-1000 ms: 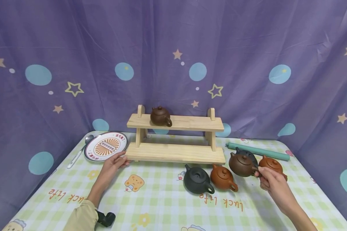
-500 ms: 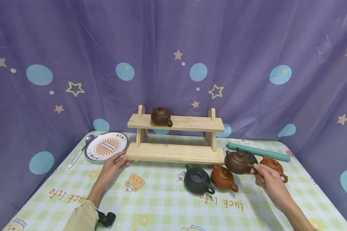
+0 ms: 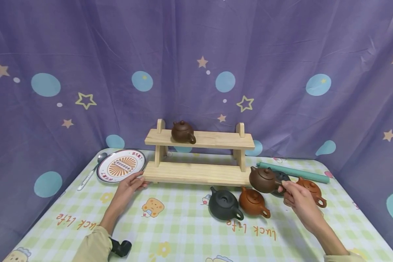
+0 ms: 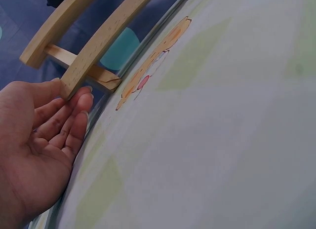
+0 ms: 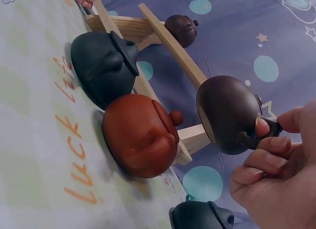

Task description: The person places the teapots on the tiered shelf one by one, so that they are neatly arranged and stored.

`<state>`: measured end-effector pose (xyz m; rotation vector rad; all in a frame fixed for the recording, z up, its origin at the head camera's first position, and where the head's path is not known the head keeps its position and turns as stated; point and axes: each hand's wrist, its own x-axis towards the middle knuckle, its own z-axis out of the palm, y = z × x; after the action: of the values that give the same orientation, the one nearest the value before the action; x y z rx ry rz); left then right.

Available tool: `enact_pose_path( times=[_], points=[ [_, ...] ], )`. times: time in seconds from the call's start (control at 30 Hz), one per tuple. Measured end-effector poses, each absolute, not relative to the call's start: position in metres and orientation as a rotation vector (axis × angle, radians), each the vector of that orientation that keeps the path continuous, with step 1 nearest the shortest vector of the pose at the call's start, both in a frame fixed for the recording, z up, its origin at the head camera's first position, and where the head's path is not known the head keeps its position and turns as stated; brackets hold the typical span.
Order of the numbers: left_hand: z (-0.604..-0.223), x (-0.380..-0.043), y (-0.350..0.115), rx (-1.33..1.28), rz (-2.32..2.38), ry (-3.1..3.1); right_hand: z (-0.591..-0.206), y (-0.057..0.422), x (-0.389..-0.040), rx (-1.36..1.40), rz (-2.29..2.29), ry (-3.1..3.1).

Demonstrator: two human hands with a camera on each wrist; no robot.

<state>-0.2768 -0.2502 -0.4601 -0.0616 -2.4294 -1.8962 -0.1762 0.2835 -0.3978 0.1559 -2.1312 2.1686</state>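
Observation:
My right hand point(image 3: 301, 203) pinches the handle of a dark brown teapot point(image 3: 263, 179). In the right wrist view this teapot point(image 5: 227, 114) hangs in the air, its base showing. My left hand point(image 3: 128, 187) pinches the left end of the lower board of a two-tier wooden shelf point(image 3: 196, 173), thumb above and fingers below in the left wrist view. A second brown teapot point(image 3: 182, 132) stands on the upper board, left of its middle. In front of the shelf's right half are a black teapot point(image 3: 223, 204) and an orange-brown teapot point(image 3: 252, 202).
Behind the held teapot stands another black pot point(image 3: 282, 182), partly hidden. A second orange-brown teapot point(image 3: 311, 190) is behind my right hand. A green roll point(image 3: 294, 172) lies at the back right. At the left are a patterned plate point(image 3: 121, 166) and a spoon point(image 3: 88, 176).
My right hand has carried the brown teapot left and slightly up, to the right end of the lower board, uncovering more of the black pot behind. The left hand stays on the shelf.

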Motion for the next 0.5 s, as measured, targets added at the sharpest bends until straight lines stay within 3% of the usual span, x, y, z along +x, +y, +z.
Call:
enact_pose_path(
  times=[0.5],
  points=[
    [-0.4586,-0.2772,-0.2491,-0.013,-1.906,-2.437,-0.3914,0.2729,-0.1856,0.251,2.189,-2.115]
  ],
)
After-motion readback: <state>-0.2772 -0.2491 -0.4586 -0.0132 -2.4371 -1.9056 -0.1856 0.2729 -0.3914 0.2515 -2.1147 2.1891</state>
